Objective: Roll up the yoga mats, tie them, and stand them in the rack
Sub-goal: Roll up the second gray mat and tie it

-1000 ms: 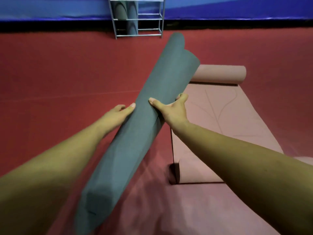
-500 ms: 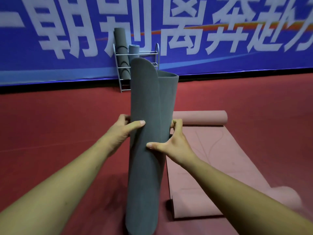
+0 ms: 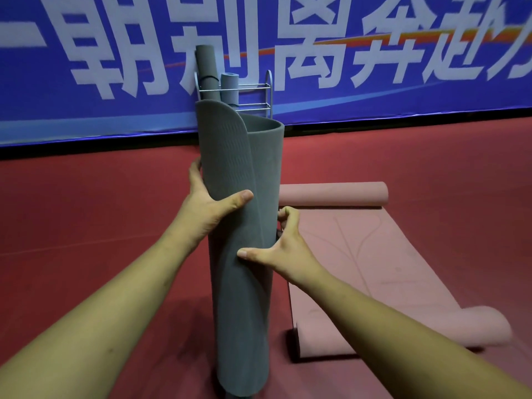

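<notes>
A rolled grey yoga mat [image 3: 241,298] stands upright on the red floor in front of me, its loose outer flap sticking up at the top. My left hand [image 3: 210,208] grips it from the left, thumb across the front. From the right, my right hand [image 3: 283,249] holds the roll lower down, thumb pressed on the front and fingers curled behind. No tie is visible on the roll. The wire rack [image 3: 260,96] stands against the banner wall behind, holding two rolled grey mats [image 3: 207,70].
A pink yoga mat [image 3: 359,254] lies unrolled on the floor to the right, both ends curled. A blue banner [image 3: 403,53] with large white characters covers the wall behind. Red floor [image 3: 86,211] stretches to the left.
The grey roll swung from a slant to upright on the floor. Since half a second ago my view came closer, and my right hand shifted lower on the roll.
</notes>
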The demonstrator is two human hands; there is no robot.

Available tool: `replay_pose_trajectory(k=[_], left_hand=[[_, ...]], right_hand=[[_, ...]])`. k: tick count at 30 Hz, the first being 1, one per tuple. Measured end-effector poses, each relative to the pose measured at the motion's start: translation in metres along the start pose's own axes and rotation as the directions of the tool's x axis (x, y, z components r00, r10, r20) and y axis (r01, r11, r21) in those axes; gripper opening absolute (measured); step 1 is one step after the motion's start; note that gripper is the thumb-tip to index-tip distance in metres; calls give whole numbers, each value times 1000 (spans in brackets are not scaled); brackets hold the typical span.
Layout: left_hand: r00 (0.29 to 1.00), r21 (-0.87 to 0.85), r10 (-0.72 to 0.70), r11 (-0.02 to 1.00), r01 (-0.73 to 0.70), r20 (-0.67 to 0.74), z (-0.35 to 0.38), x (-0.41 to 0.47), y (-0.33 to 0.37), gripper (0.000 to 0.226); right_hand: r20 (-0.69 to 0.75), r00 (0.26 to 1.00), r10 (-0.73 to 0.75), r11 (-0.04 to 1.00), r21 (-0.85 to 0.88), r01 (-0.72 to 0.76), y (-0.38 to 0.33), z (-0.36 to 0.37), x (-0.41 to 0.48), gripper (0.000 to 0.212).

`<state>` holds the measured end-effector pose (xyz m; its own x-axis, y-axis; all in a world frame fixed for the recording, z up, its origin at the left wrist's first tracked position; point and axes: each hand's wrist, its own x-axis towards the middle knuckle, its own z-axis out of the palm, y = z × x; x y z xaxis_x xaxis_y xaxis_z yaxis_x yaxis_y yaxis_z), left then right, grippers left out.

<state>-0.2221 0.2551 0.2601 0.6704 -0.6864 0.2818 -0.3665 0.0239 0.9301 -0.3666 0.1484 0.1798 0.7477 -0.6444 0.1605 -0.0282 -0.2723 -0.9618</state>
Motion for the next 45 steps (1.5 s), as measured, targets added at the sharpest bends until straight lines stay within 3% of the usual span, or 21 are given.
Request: replay_pose_trajectory(k=[5,9,20,23,24,26,28,30,32,35,38,41,45], left_hand=[[999,1,33,999,-33,-38,-7,-4,-4,106],[998,35,31,999,-29,-55,-12,-9,-10,109],[995,75,51,996,-44,-86,-10,-35,1,125],[990,93,68,994,-57,-124,-6,-40,3,122],[990,88,73,994,-62,-122,-5,-42,4,121],[992,67,85,995,-79,-90,0,-46,6,118],[992,63,108,993,-104,-69,6,-50,9,116],[991,70,116,991,-111,-65,11,-52,10,117],[991,78,111,991,-105,-73,12,-52,11,117],[990,89,110,991,-102,-87,6,-53,12,116],[990,92,121,989,-114,-72,1,-56,2,119],[998,149,58,987,-59,15,0,-70,-28,133],[988,237,-72,971,38,136,3,-96,-67,139]], right_hand=[[68,998,-15,1000,12,14,2,7,6,126],[132,991,-13,1000,-20,16,4,13,4,110],[269,962,38,995,-101,-11,-11,7,-8,112],[404,912,74,992,-122,-27,-49,-24,0,86],[353,933,67,996,-85,-39,-70,-36,9,78],[94,992,84,996,12,-86,-120,-54,27,85],[-36,999,33,990,-136,-37,-175,-61,42,84],[67,998,-12,903,-429,40,-221,-55,47,88],[219,974,48,789,-606,98,-249,-39,47,92],[368,914,170,745,-655,125,-256,-17,44,81],[428,882,195,738,-657,156,-254,-6,41,72],[383,895,230,642,-751,157,-224,5,35,60],[262,918,299,498,-863,84,-158,19,19,72]])
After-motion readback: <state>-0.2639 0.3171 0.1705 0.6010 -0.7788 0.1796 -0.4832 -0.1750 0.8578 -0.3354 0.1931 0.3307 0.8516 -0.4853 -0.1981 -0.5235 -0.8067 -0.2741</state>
